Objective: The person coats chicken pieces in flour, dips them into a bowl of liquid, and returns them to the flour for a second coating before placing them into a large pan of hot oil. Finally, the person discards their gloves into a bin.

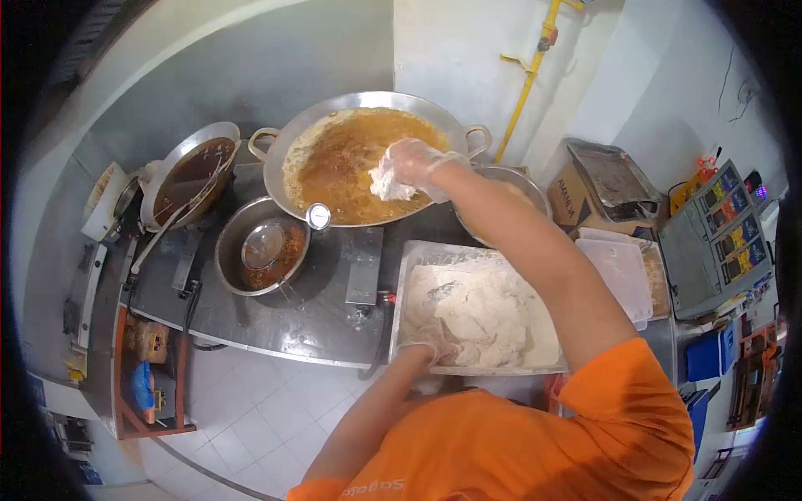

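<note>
My right hand (415,165), in a clear glove dusted with flour, is closed on a flour-coated piece (389,183) above the right part of a wide two-handled pan (276,179). Bubbling brown oil (334,163) fills the pan, with pale foam along its left side. Low at the left end of a metal tray (403,288), my left hand (430,341), gloved too, rests in the white flour (493,309). Its fingers are partly buried, so their grip is hidden. A round thermometer (318,216) sits at the pan's front rim.
A steel pot with a strainer (263,245) stands left of centre, and a pan of dark liquid (194,179) farther left. Behind my right arm is another bowl (535,194). Plastic containers (616,271) and a cardboard box (573,196) are at right. A yellow pipe (522,100) runs up the wall.
</note>
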Action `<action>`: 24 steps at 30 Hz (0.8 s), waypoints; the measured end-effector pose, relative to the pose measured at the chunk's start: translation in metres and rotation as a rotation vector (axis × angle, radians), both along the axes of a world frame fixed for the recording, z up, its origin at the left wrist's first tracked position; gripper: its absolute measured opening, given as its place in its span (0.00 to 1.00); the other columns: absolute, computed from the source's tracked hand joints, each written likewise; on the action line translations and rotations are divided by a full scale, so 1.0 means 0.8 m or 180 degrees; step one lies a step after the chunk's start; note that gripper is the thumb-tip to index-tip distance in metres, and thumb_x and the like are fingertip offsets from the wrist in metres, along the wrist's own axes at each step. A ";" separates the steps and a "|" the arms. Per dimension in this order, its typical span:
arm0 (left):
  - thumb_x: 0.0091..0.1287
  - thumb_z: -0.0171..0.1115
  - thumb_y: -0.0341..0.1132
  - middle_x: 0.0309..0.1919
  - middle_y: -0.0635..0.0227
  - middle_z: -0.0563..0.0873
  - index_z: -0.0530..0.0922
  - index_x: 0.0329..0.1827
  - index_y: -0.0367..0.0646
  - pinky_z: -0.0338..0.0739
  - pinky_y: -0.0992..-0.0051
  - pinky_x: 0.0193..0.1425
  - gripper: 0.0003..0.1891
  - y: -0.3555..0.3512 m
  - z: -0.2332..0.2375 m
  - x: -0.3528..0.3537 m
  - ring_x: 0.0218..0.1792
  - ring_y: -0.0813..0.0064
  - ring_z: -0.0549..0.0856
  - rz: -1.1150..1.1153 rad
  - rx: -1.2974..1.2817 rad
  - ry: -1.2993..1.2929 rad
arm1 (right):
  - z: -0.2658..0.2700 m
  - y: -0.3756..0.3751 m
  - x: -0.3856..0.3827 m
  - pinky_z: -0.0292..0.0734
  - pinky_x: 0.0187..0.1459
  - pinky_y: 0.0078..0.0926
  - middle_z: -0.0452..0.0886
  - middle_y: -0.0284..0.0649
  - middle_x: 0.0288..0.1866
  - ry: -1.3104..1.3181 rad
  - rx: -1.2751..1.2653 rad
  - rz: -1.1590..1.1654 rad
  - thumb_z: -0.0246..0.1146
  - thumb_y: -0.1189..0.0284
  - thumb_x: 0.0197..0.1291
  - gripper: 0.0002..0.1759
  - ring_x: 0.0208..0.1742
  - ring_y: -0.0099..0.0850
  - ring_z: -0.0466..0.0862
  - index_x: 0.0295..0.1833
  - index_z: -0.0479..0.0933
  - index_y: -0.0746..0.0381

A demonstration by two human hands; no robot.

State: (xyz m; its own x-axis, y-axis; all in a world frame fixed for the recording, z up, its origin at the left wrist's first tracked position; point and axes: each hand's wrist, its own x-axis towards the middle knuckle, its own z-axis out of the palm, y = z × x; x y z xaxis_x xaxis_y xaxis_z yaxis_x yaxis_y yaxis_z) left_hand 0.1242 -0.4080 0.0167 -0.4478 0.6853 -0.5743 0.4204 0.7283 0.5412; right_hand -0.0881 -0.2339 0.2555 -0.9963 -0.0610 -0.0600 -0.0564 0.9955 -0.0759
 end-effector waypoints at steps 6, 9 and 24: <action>0.50 0.75 0.52 0.63 0.48 0.78 0.73 0.64 0.38 0.72 0.65 0.67 0.41 0.006 0.026 0.003 0.64 0.54 0.77 0.0249 -0.0139 -0.0205 | -0.051 0.020 -0.014 0.82 0.48 0.44 0.85 0.52 0.49 0.0132 0.0818 -0.0161 0.59 0.73 0.60 0.13 0.49 0.47 0.86 0.46 0.84 0.63; 0.51 0.75 0.51 0.61 0.48 0.79 0.73 0.63 0.38 0.72 0.64 0.67 0.39 0.005 0.035 0.005 0.63 0.52 0.78 0.0221 -0.0260 0.0111 | -0.055 0.061 -0.027 0.82 0.46 0.43 0.86 0.50 0.45 0.1216 0.0133 -0.0890 0.58 0.75 0.60 0.10 0.47 0.45 0.87 0.44 0.83 0.64; 0.59 0.69 0.55 0.63 0.50 0.78 0.68 0.71 0.39 0.75 0.61 0.64 0.41 0.059 -0.123 -0.045 0.66 0.53 0.75 0.1002 -0.0297 -0.0418 | -0.195 0.158 0.453 0.75 0.60 0.38 0.83 0.52 0.56 -0.1135 -0.0494 -0.2214 0.57 0.74 0.60 0.22 0.59 0.47 0.82 0.61 0.79 0.57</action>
State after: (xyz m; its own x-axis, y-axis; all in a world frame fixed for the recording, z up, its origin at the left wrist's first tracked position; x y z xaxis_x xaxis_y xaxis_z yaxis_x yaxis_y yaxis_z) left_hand 0.0880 -0.3611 -0.0821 -0.5469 0.4673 -0.6947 0.0985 0.8599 0.5009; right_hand 0.2746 -0.1078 0.0997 -0.7314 0.5340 -0.4241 0.6278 0.7701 -0.1131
